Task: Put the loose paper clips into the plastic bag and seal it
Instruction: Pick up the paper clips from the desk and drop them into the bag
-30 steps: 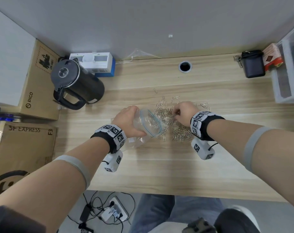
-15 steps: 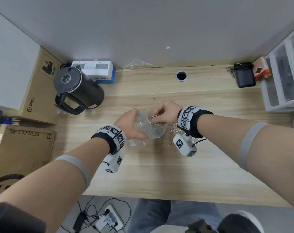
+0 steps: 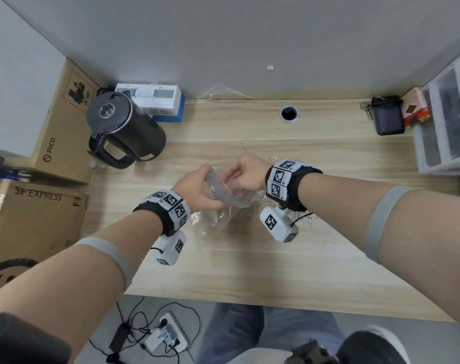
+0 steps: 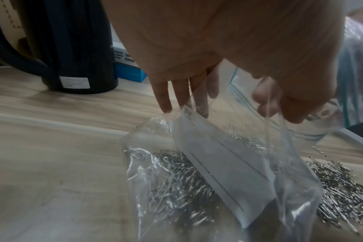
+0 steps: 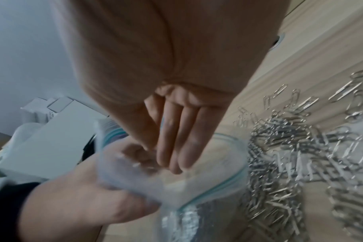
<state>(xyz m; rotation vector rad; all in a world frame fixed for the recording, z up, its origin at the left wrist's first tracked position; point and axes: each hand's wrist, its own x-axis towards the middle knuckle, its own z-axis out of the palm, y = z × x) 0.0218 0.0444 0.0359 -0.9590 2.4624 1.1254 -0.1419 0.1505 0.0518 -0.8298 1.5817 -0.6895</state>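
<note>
Near the desk's (image 3: pixel 249 271) middle, left hand (image 3: pixel 197 191) pinches the rim of the clear bag (image 3: pixel 218 216), w/ thumb and fingers curled on it, mouth held wide. Bag's bottom sits on the desk w/ clips inside. Right hand (image 3: pixel 246 174) has straight fingers (image 5: pixel 176 147) poking into the mouth; can't tell if holding clips. Loose paper clips (image 5: pixel 300 163) lie just right of the bag. Kettle (image 3: pixel 123 130) at far left edge

Grey wall (image 3: pixel 223 35), wooden desk (image 3: pixel 249 258), grey floor (image 3: pixel 97 311), cardboard boxes (image 3: pixel 34 222)
</note>
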